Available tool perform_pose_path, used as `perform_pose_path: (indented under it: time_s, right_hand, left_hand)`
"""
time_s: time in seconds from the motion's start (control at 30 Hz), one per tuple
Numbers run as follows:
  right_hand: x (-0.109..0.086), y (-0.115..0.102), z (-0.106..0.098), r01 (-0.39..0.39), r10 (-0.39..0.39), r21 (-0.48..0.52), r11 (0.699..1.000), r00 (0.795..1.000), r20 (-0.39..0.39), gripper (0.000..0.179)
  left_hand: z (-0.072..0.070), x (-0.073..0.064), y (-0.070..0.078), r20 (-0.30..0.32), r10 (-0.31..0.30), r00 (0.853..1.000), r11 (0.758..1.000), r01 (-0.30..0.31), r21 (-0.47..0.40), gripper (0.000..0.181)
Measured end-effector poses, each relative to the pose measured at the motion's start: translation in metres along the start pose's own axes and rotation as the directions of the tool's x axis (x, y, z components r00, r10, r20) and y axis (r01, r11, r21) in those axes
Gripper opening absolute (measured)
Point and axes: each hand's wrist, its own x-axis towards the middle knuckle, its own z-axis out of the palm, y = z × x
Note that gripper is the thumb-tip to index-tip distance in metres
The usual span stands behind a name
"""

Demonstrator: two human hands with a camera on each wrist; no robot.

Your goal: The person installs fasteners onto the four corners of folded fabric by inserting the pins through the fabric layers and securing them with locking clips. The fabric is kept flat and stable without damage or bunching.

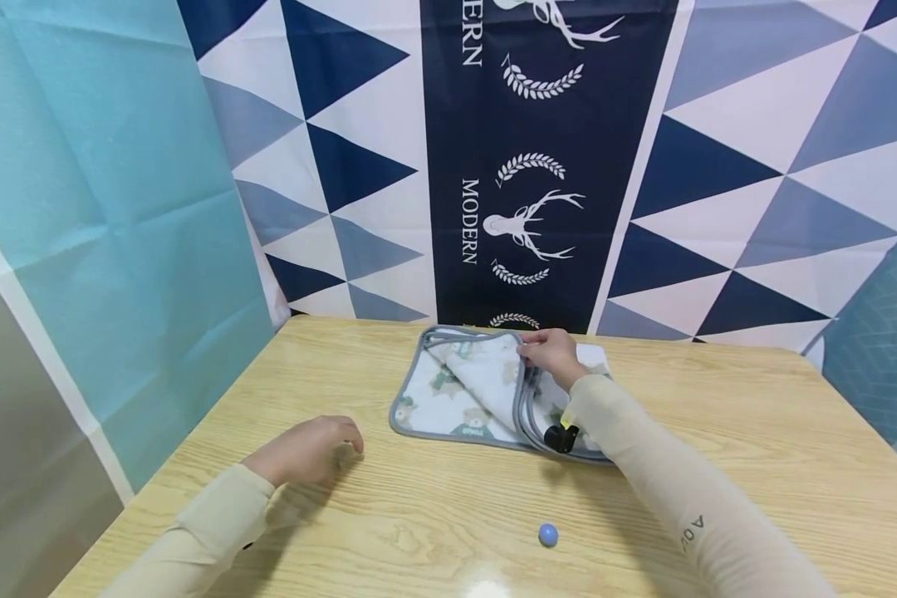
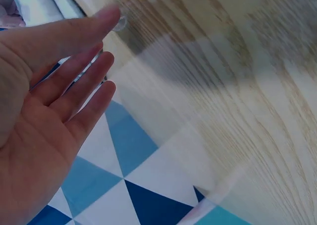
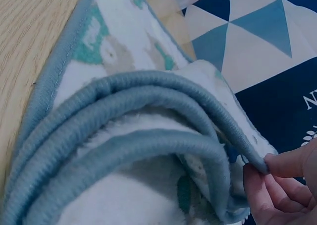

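A folded white fleece blanket (image 1: 437,399) with grey-bound edges and a bear print lies near the table's far edge. My right hand (image 1: 555,355) pinches a bound corner of its upper layers between thumb and fingers. Close up in the right wrist view, several grey edges (image 3: 148,81) curve up in a stack toward the right hand (image 3: 285,190). Left of the blanket, my left hand (image 1: 310,450) hovers over the table, holding nothing. Its fingers (image 2: 81,98) are relaxed and apart from the thumb in the left wrist view.
A small blue ball (image 1: 548,534) sits on the wooden table (image 1: 419,515), nearer to me than the blanket. Patterned cloth (image 1: 523,166) hangs behind the table, and a turquoise sheet (image 1: 120,208) borders it on the left.
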Motion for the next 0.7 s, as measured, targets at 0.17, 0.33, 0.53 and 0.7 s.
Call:
perform_pose_path:
  time_s: [0.17, 0.33, 0.53, 0.7]
  right_hand:
    - [-0.0001, 0.0027, -0.0007, 0.002, -0.002, -0.009, 1.0, 1.0, 0.01, 0.03]
    - [0.0001, 0.0059, 0.0015, 0.003, -0.002, -0.054, 0.999, 1.0, 0.008, 0.03]
    - [0.0015, 0.0063, 0.0055, -0.044, 0.042, -0.067, 0.997, 0.999, -0.021, 0.028]
    - [-0.0034, -0.0001, 0.0057, 0.048, -0.06, -0.09, 0.995, 0.99, -0.131, 0.029]
  left_hand:
    - [0.0011, 0.0005, -0.0026, -0.002, 0.0, 1.0, 1.0, 0.0, -0.002, 0.035]
    - [0.0038, 0.0018, -0.0064, 0.003, 0.018, 1.0, 1.0, -0.018, -0.018, 0.031]
    - [0.004, 0.002, -0.006, 0.012, 0.013, 1.0, 0.998, -0.012, -0.062, 0.027]
    - [0.0048, 0.0021, -0.0052, 0.018, -0.01, 1.0, 0.997, 0.011, -0.08, 0.025]
